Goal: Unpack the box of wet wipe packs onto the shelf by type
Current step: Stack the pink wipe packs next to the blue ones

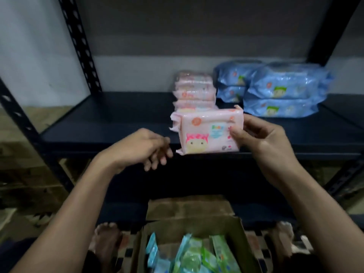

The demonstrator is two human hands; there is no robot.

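Observation:
My right hand pinches the right end of a pink wet wipe pack, held upright just above the front edge of the dark shelf. My left hand hovers to the pack's left with loosely curled fingers, holding nothing. Behind the held pack stands a stack of pink packs. To its right lie two stacks of blue packs. Below me, the open cardboard box holds several green and light blue packs.
Black perforated uprights frame the shelf at left and right. The shelf's left half shows bare board. A grey wall is behind it. Bare feet stand on a patterned mat either side of the box.

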